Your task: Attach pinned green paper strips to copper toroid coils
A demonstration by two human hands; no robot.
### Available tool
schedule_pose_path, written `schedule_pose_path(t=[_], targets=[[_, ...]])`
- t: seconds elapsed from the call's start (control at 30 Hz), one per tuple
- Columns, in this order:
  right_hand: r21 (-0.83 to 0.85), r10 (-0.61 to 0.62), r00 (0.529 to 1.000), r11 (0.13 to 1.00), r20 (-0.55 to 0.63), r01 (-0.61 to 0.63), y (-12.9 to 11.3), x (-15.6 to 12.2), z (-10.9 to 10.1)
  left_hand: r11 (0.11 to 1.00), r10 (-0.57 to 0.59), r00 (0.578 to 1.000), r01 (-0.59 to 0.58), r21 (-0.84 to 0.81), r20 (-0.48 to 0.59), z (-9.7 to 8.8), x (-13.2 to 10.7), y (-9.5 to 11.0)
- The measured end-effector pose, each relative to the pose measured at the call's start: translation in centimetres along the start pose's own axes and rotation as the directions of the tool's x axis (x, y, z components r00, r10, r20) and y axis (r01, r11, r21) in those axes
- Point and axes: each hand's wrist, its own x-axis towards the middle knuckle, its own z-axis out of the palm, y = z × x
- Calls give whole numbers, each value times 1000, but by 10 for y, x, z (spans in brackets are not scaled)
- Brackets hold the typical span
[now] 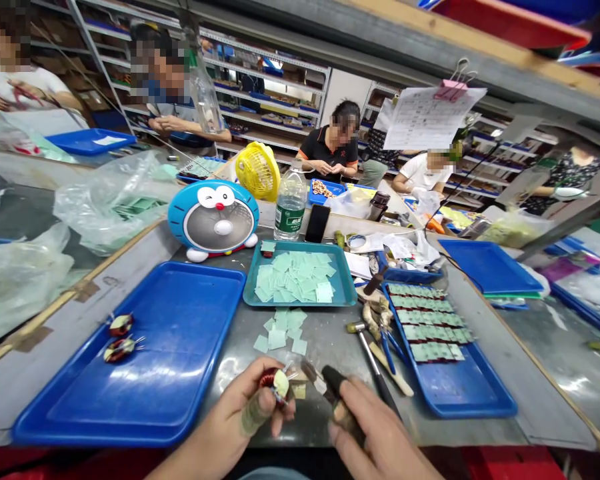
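My left hand (255, 400) is closed around a small copper-wound coil (267, 379) with a pale yellow-green patch and bare wire leads pointing right. Tape is wrapped round my left thumb. My right hand (367, 427) grips a knife (336, 381) by its dark, thick handle; its short, worn blade is directed at the coil, close to the leads. Whether blade and leads touch, I cannot tell. Just beyond my hands, loose pale green square sheets (279, 331) lie on the grey bench (230, 373). Two more coils (121, 325) rest at the left of the blue tray (180, 320).
A teal tray (300, 305) holds many green squares. On the right, a blue tray (485, 393) carries rows of coils topped with green squares. A hammer (367, 353) and pliers (387, 350) lie beside it. Behind stand a cartoon-faced fan (215, 217) and bottle (290, 207). Several people sit beyond.
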Motion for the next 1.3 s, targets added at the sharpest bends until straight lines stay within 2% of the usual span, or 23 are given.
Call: schedule_pose_path(t=[0.07, 0.13, 0.3, 0.4, 0.53, 0.7, 0.83, 0.97, 1.17, 1.3], targets=[[-276, -97, 995, 957, -17, 88, -14, 2, -8, 984, 36, 999, -35, 178, -6, -1, -3, 9], [-381, -151, 988, 913, 19, 147, -24, 3, -13, 940, 77, 997, -77, 332, 12, -4, -6, 16], [-443, -225, 973, 868, 52, 225, -29, 7, -10, 772, 176, 981, -191, 606, 84, -12, -9, 26], [-431, -232, 972, 874, 37, 225, -26, 9, -5, 735, 189, 973, -231, 638, 134, -11, -11, 31], [-404, -187, 981, 895, 46, 189, -33, 9, -8, 764, 222, 964, -264, 588, 144, -4, -16, 41], [-465, -145, 984, 867, 108, 179, -55, 9, -20, 829, 73, 990, -129, 544, 123, -2, -21, 50], [-540, -170, 972, 809, 163, 232, -63, 15, -27, 875, 30, 994, -76, 479, 102, -5, -25, 50], [-530, -188, 960, 804, 206, 271, -67, 22, -31, 944, 35, 995, -65, 324, 98, -6, -28, 44], [-545, -229, 941, 770, 250, 332, -69, 28, -32, 999, -37, 991, 40, -19, 132, -4, -27, 34], [-634, -338, 927, 685, 161, 360, -58, 26, -22, 977, -22, 995, 42, -208, 96, 5, -29, 23]])
